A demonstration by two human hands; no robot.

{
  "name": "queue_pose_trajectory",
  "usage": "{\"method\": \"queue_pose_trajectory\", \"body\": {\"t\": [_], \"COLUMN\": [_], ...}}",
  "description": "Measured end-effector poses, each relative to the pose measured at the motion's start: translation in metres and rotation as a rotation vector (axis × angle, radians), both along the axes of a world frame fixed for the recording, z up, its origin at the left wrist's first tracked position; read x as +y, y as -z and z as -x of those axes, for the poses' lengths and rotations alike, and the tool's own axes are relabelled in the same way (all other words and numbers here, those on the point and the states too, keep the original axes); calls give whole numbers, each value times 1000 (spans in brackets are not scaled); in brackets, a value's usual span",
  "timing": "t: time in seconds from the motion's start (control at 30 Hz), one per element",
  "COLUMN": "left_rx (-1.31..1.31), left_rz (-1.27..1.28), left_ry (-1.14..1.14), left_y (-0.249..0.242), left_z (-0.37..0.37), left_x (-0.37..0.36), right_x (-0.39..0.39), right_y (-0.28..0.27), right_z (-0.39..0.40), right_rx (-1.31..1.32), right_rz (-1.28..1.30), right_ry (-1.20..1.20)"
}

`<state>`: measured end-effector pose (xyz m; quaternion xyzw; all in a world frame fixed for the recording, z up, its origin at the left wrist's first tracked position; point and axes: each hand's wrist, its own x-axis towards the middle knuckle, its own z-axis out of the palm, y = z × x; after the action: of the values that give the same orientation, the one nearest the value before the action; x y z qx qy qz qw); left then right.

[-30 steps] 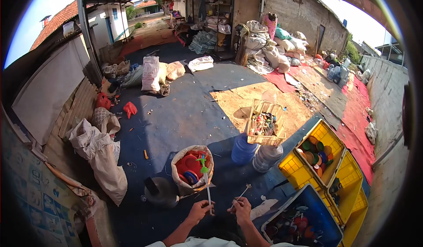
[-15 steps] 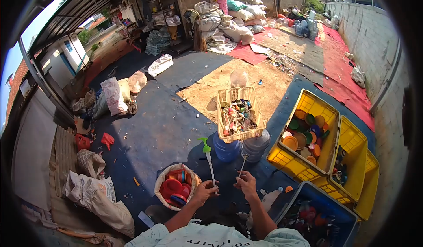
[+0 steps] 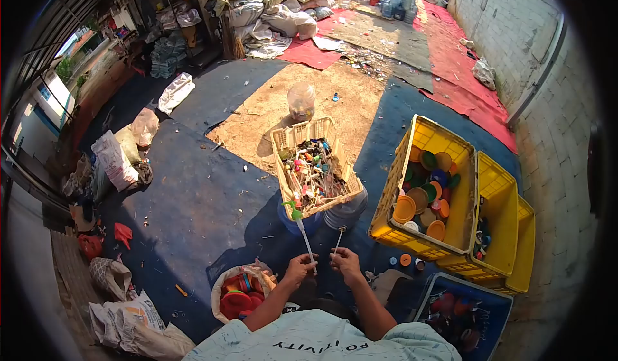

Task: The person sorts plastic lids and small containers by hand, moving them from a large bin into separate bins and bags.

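Observation:
My left hand [image 3: 299,268] is closed around the lower end of a pale tube with a green pump head [image 3: 297,215], which points up and forward. Just to its right, my right hand [image 3: 346,264] pinches a thin rod [image 3: 338,239] standing upright from the fingers. The two hands are close together but apart. Beyond them a cream basket [image 3: 348,197] full of small mixed plastic pieces rests on large bottles [image 3: 347,212]. A sack [image 3: 221,296] holding red lids stands left of my left hand.
At the right are yellow crates [image 3: 412,232] with colourful lids, and a blue crate [image 3: 499,316] with dark pieces. White sacks [image 3: 129,322] lie at the lower left. A clear container [image 3: 301,100] stands behind the basket. A grey wall [image 3: 508,33] runs along the right.
The view has tilted down and turned slightly right, so the basket and crates appear shifted left. Both hands still hold their pieces, and these have drawn slightly closer together.

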<state>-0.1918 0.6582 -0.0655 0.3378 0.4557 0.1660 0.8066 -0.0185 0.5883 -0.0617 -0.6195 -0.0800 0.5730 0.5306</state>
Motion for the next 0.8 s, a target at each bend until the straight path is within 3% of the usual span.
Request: {"method": "queue_pose_trajectory", "body": {"t": [0.17,0.23,0.3,0.33,0.4,0.5,0.67,0.8], "left_rx": [14,307,41,133,247,327,283,264], "left_rz": [-127,-368,-413,-352,-296,-108,75,65], "left_ry": [-37,114,-86,-95,-120,-45,123,396], "left_y": [-13,-2,15,-7,4,37,47,38], "left_z": [-33,-42,-48,-46,-42,-24,-21,-46], "left_x": [103,142,162,166,169,161,98,41], "right_x": [110,141,159,158,144,94,-23,-105], "right_y": [-32,-27,6,17,33,28,34,21], "right_z": [-26,-34,-47,-49,-46,-29,4,30], "right_rx": [-155,-302,-411,-465,-570,-441,-190,-393], "right_rz": [-103,-119,-68,-16,86,171,263,325], "right_ry": [34,59,-1,-25,-70,-95,-96,37]}}
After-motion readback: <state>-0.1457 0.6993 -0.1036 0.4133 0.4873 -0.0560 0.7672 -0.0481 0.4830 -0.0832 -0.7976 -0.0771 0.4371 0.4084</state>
